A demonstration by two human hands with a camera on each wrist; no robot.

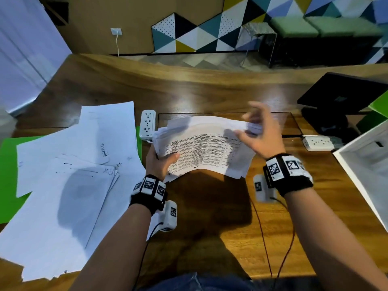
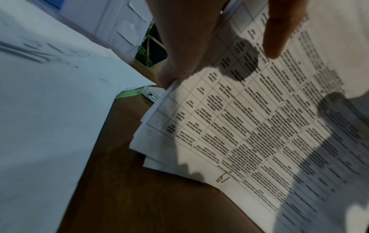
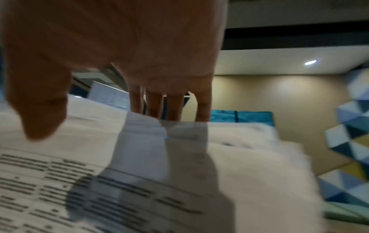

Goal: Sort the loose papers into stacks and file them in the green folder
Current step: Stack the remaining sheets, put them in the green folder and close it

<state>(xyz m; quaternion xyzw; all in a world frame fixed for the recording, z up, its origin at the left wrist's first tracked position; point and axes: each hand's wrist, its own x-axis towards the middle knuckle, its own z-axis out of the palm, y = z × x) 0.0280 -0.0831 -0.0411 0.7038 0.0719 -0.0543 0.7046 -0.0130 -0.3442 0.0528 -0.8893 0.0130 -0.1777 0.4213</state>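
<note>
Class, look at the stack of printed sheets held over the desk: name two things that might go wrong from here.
1. Only the left hand grips the stack; the right hand is open at its far edge, so sheets might slide out.
2. The loose papers cover most of the green folder, so filing might scatter them.

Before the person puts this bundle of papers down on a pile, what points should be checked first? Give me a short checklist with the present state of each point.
1. Left hand grips the printed bundle at its left edge, thumb on top: ok.
2. Right hand has a firm hold on the bundle's right end: cannot tell; fingers spread, picture blurred.
3. Bundle edges squared: not ok; sheets fan out at the left corner.
4. Green folder free to receive papers: not ok; loose sheets cover most of it.
5. Loose sheets already stacked neatly: not ok; they overlap at angles.
</note>
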